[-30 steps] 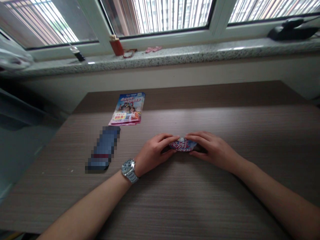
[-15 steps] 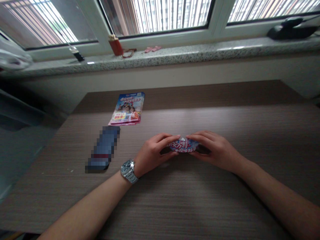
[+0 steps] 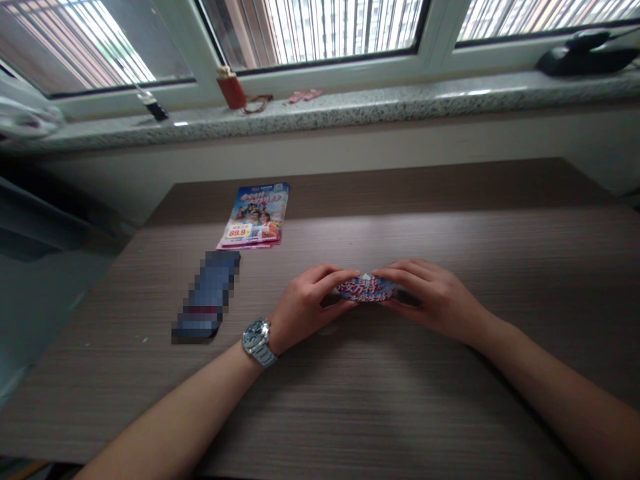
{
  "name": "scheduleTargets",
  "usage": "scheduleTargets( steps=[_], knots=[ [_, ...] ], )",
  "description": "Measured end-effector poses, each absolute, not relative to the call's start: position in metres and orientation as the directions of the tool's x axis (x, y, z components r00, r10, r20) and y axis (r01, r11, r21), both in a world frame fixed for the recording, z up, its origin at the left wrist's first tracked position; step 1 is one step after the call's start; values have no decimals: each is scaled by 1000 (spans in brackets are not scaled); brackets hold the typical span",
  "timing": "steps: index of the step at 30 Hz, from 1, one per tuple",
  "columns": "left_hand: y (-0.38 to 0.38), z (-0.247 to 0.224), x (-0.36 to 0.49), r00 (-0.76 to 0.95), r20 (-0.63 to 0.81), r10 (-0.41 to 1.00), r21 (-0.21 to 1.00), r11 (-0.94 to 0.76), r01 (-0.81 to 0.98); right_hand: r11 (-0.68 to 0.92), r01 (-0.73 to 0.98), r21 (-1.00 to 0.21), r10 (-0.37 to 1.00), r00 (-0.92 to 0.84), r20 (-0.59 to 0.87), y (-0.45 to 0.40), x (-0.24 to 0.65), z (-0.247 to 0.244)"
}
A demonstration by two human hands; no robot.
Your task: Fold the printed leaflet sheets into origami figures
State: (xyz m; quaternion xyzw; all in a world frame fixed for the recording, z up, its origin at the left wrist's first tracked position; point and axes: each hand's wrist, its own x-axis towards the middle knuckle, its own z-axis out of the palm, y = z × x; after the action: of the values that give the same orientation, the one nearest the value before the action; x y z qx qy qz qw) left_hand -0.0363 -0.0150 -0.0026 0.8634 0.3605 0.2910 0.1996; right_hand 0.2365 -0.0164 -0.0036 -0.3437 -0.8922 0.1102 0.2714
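A small folded paper (image 3: 367, 289), blue with red and white printed characters, is held just above the middle of the table. Its bottom edge is curved and a small white tip sticks up at the top centre. My left hand (image 3: 306, 301) pinches the left end between thumb and fingers. At the other end, my right hand (image 3: 436, 297) grips it the same way, so both ends are partly covered by fingertips. A metal watch (image 3: 258, 341) is on my left wrist.
A stack of colourful flyers (image 3: 257, 213) lies at the table's back left, with a blurred-out dark flat object (image 3: 207, 297) in front of it. On the stone windowsill (image 3: 360, 107) are a red container (image 3: 231, 90), pink pieces (image 3: 305, 96) and a black device (image 3: 585, 57).
Both hands keep their hold on the folded paper in nearly the same spot. The view has shifted by a very small amount.
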Motion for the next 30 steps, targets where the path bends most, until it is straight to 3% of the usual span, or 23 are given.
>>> scheduleTargets(
  steps=[12, 24, 30],
  knots=[
    [-15, -7, -35, 573, 406, 712, 512, -697, 502, 745, 516, -423, 665, -624, 410, -16, 237, -6],
    [-14, -5, -39, 586, 458, 668, 476, -742, 473, 493, 424, -760, 824, -508, 251, -21, 236, -1],
    [-13, -7, -38, 586, 465, 664, 482, -745, 461, 444, 437, -782, 851, -479, 216, -22, 237, 0]
  ],
)
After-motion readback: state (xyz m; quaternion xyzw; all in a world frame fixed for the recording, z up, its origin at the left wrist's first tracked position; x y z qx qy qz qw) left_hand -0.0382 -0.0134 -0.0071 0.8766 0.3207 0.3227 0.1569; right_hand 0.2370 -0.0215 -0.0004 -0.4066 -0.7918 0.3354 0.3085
